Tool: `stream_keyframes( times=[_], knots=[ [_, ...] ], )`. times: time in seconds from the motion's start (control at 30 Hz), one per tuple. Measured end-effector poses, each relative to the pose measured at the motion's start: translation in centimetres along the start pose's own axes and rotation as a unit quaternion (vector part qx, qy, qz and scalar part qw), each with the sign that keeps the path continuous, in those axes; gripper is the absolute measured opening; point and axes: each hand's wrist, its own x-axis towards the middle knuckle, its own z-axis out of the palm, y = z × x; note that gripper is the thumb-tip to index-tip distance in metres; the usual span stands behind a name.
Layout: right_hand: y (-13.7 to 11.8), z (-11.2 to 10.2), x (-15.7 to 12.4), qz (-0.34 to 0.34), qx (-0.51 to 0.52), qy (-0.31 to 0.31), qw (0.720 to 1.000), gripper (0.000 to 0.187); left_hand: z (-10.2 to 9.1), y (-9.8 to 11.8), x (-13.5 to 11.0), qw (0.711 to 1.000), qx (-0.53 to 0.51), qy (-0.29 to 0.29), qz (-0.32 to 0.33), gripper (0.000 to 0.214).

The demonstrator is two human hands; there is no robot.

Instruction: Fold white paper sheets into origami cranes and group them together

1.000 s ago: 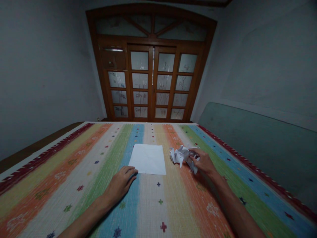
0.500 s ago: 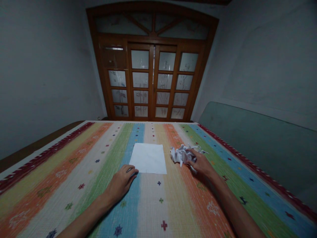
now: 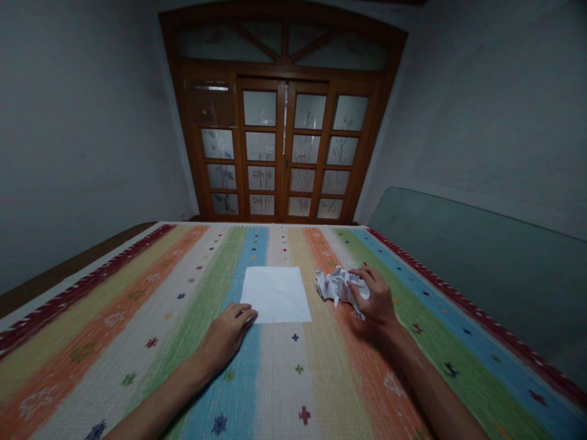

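Observation:
A square white sheet of paper [image 3: 277,294] lies flat on the striped tablecloth. My left hand [image 3: 232,327] rests on the cloth with loosely extended fingers, their tips at the sheet's near left corner. Right of the sheet sits a heap of folded white paper pieces [image 3: 334,286] with pointed tips, resembling origami cranes. My right hand [image 3: 376,297] is at the right side of this heap, thumb and index finger apart around its edge. That hand hides part of the heap, and no piece is clearly gripped.
A tablecloth [image 3: 275,379] with coloured stripes and small motifs covers the table. Beyond the far edge stands a wooden door [image 3: 284,153] with glass panes. A pale green panel [image 3: 458,244] runs along the right side, against the wall.
My right hand has drawn back slightly to the right and its thumb and index finger have parted over the heap. My left hand has stayed almost in place.

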Motion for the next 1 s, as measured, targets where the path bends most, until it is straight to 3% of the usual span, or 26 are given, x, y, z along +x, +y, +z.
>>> stream_keyframes(
  times=[0.07,0.17,0.27,0.43,0.57,0.67,0.8,0.9,1.0],
  knots=[
    [-1.7,0.5,-0.2,-0.042,0.024,0.009,0.999,0.020,0.2,-0.2,0.0,1.000,0.004,-0.003,-0.004,0.026],
    [-4.6,1.7,-1.0,-0.129,0.074,-0.031,0.988,0.017,0.4,-0.5,-0.1,1.000,0.003,-0.007,-0.013,0.024],
    [-7.1,3.0,-2.1,-0.173,0.125,-0.129,0.968,0.028,0.5,-0.8,-0.1,1.000,-0.001,-0.013,-0.015,0.023],
    [-8.9,4.3,-3.5,-0.116,0.113,-0.319,0.934,0.069,0.5,-1.2,-0.3,1.000,-0.012,-0.028,0.000,0.026],
    [-8.8,4.8,-4.0,-0.054,0.093,-0.415,0.903,0.075,0.1,-1.2,-0.3,0.999,-0.020,-0.036,0.012,0.026],
    [-8.9,5.0,-4.3,-0.036,0.087,-0.424,0.901,0.070,-0.4,-1.0,-0.1,0.999,-0.014,-0.041,0.015,0.025],
    [-9.1,5.2,-4.5,-0.039,0.075,-0.389,0.917,0.062,-1.4,-0.2,0.2,0.999,-0.009,-0.038,0.028,0.023],
    [-9.2,5.2,-4.4,-0.064,0.074,-0.364,0.926,0.044,-2.1,0.6,0.4,0.998,-0.020,-0.049,0.031,0.019],
    [-9.5,4.9,-4.1,-0.095,0.079,-0.359,0.925,0.025,-2.4,1.2,0.4,0.999,-0.020,-0.020,0.041,0.021]
  ],
)
